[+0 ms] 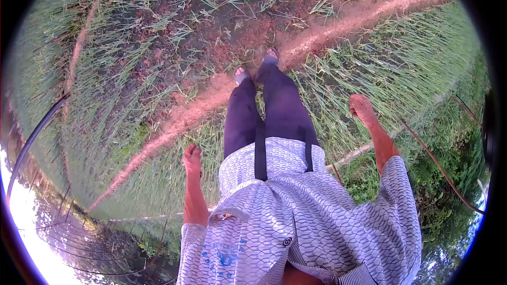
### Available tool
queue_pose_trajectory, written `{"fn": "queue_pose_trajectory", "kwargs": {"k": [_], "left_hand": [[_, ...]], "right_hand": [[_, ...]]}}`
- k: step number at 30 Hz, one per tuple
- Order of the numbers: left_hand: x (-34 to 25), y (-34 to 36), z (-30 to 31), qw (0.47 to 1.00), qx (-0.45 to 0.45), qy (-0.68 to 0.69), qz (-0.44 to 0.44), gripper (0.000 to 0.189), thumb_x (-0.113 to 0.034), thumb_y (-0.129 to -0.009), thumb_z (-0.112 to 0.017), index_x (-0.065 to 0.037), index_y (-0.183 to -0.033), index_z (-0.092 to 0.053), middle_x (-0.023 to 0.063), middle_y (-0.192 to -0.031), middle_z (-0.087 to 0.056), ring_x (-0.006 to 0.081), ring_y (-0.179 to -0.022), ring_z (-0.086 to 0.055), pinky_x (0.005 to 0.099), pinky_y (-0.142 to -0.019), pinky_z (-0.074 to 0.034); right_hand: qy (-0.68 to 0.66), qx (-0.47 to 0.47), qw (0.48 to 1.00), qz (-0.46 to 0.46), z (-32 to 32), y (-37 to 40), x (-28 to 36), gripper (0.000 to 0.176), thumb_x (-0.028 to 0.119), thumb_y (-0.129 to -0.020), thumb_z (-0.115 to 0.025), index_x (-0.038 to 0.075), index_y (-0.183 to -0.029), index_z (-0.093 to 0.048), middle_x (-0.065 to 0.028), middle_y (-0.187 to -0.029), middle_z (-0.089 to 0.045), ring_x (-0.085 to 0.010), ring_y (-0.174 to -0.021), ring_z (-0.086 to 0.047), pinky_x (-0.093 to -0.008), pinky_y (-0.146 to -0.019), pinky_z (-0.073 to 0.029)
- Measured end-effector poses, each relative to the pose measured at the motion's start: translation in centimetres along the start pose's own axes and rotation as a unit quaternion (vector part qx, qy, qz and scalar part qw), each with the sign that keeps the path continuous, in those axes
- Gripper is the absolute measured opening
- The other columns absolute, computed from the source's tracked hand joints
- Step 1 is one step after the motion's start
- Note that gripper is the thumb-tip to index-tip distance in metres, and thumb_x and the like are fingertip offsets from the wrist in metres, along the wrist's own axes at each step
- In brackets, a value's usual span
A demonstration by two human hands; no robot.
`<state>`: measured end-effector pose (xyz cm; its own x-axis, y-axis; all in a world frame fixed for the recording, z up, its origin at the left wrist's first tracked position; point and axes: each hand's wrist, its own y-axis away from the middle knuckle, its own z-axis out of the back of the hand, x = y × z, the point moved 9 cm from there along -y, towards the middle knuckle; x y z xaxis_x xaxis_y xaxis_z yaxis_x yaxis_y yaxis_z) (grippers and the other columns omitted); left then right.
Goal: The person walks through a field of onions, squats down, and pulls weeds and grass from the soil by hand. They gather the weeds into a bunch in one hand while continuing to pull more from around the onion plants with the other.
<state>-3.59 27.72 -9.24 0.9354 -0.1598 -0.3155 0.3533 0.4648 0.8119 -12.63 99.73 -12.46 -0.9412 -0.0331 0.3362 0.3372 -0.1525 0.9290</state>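
My left hand [193, 158] hangs beside my hip over green grass-like plants [137, 148]. Its fingers look curled in, and nothing shows in them. Out to the other side, my right hand [361, 106] is held away from my body, closed in a loose fist above more of the plants [380, 74]. No object is visible in it, and neither hand touches anything that I can see. Between them are my dark trousers [285, 103] and patterned shirt [317, 216], with dark straps [260, 150] hanging down in front.
My feet [242, 74] stand on a narrow reddish earth ridge [158, 134] crossing the plot diagonally. Beyond it lies dark, wet-looking soil [211, 31] with scattered plants. Another earth strip [79, 47] runs along the left. Bushes [449, 163] grow at the lower right.
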Motion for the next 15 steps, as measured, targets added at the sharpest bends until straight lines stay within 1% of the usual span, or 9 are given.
{"fn": "queue_pose_trajectory", "kwargs": {"k": [1,5,8,9,10,12,13,14,15], "left_hand": [[-0.6,-0.5,-0.2,1.0,0.003,0.007,-0.002,0.04,-0.014,-0.085,-0.061,0.005,-0.119,-0.055,0.0092,-0.104,-0.064,0.0162,-0.093,-0.058,0.028,-0.085,-0.045],[-1.0,-2.2,-0.5,0.999,0.027,-0.008,-0.025,0.042,-0.018,-0.084,-0.064,0.005,-0.118,-0.055,0.0089,-0.104,-0.063,0.0171,-0.093,-0.058,0.0296,-0.086,-0.045],[0.5,-2.5,0.3,0.999,0.018,-0.001,-0.033,0.042,-0.019,-0.083,-0.065,0.005,-0.116,-0.057,0.0098,-0.104,-0.064,0.0178,-0.094,-0.058,0.03,-0.087,-0.045],[1.3,-2.6,0.6,0.999,0.012,-0.005,-0.035,0.042,-0.019,-0.083,-0.065,0.005,-0.116,-0.057,0.01,-0.104,-0.064,0.0179,-0.094,-0.058,0.0301,-0.087,-0.045],[3.6,-3.6,0.9,0.999,0.024,0.011,-0.025,0.043,-0.019,-0.082,-0.066,0.005,-0.117,-0.058,0.0102,-0.103,-0.064,0.0177,-0.092,-0.058,0.0302,-0.085,-0.046],[8.0,-5.3,1.8,0.999,0.02,0.043,-0.02,0.042,-0.018,-0.082,-0.066,0.005,-0.116,-0.058,0.0094,-0.101,-0.064,0.0169,-0.09,-0.058,0.0297,-0.083,-0.046],[9.1,-5.4,2.1,0.998,0.018,0.059,-0.016,0.042,-0.018,-0.082,-0.066,0.005,-0.116,-0.058,0.009,-0.1,-0.064,0.0165,-0.089,-0.058,0.0295,-0.082,-0.046],[10.2,-5.5,2.3,0.996,0.025,0.086,-0.009,0.041,-0.017,-0.082,-0.067,0.005,-0.115,-0.059,0.0075,-0.1,-0.064,0.0152,-0.088,-0.058,0.0286,-0.081,-0.046],[10.6,-5.0,2.8,0.995,0.019,0.094,0.009,0.041,-0.017,-0.082,-0.067,0.004,-0.116,-0.059,0.0072,-0.1,-0.064,0.015,-0.087,-0.057,0.0285,-0.08,-0.046]], "right_hand": [[0.014,0.014,1.0,-0.003,-0.5,0.1,-0.7,0.023,0.018,-0.087,-0.06,0.007,-0.107,-0.057,0.0,-0.074,-0.054,-0.0085,-0.058,-0.053,-0.0227,-0.045,-0.04],[0.033,0.031,0.999,-0.024,-2.0,2.0,-2.9,0.02,0.017,-0.087,-0.06,0.007,-0.104,-0.058,0.0003,-0.076,-0.055,-0.0096,-0.06,-0.055,-0.0228,-0.046,-0.041],[0.036,0.013,0.999,-0.017,-3.7,3.1,-3.4,0.014,0.013,-0.085,-0.059,0.005,-0.097,-0.059,-0.0004,-0.071,-0.054,-0.0101,-0.057,-0.054,-0.0229,-0.045,-0.04],[0.035,0.009,0.999,-0.015,-4.2,3.2,-3.6,0.013,0.012,-0.084,-0.058,0.005,-0.095,-0.059,-0.001,-0.07,-0.055,-0.0103,-0.057,-0.054,-0.0234,-0.045,-0.04],[0.035,0.005,0.999,-0.014,-4.6,3.4,-3.8,0.012,0.01,-0.082,-0.057,0.004,-0.093,-0.06,-0.0016,-0.068,-0.055,-0.0106,-0.056,-0.053,-0.0239,-0.044,-0.04],[0.008,0.039,0.999,-0.006,-6.4,3.4,-3.8,0.013,0.01,-0.082,-0.057,0.004,-0.094,-0.059,-0.0018,-0.068,-0.055,-0.011,-0.056,-0.053,-0.0246,-0.044,-0.039],[-0.005,0.057,0.998,-0.003,-7.4,3.8,-3.3,0.013,0.009,-0.082,-0.057,0.004,-0.095,-0.059,-0.0018,-0.068,-0.055,-0.0111,-0.056,-0.053,-0.0249,-0.044,-0.039],[-0.014,0.031,0.999,0.001,-7.8,4.3,-3.0,0.014,0.008,-0.082,-0.056,0.004,-0.096,-0.059,-0.0021,-0.068,-0.055,-0.0112,-0.055,-0.052,-0.0255,-0.044,-0.038],[-0.003,0.045,0.999,0.001,-8.6,4.7,-2.7,0.013,0.008,-0.083,-0.056,0.004,-0.095,-0.058,-0.0008,-0.069,-0.053,-0.0107,-0.056,-0.052,-0.0245,-0.044,-0.037]]}}
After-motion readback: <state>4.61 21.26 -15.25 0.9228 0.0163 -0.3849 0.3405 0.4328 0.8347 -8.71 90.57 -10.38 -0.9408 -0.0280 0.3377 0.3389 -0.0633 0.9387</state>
